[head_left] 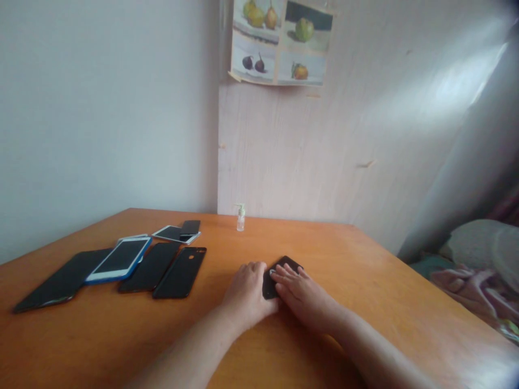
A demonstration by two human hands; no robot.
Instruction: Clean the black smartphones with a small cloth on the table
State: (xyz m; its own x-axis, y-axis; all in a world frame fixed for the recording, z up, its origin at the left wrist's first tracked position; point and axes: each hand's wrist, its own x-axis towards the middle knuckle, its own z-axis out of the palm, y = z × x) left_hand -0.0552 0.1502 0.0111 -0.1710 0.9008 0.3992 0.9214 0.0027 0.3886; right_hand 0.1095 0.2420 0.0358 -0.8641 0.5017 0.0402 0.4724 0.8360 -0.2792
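Our left hand (248, 294) curls round black slab (268, 286), gripping; right hand (306, 296) nearly flat atop. Blue-edged phone (122, 257), black case (181, 273) leftward; pump bottle (240, 221) beyond.

Left hand (249, 289) holding black phone (269, 286), right hand (304, 294) across it, orange table (357, 259), pump bottle (240, 220)

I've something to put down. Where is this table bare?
Bare orange-brown wooden tabletop shows right of the right hand, and between the left hand and the small clear pump bottle. It is crowded farther left, where flat black, white and blue-edged phone-like slabs cluster.
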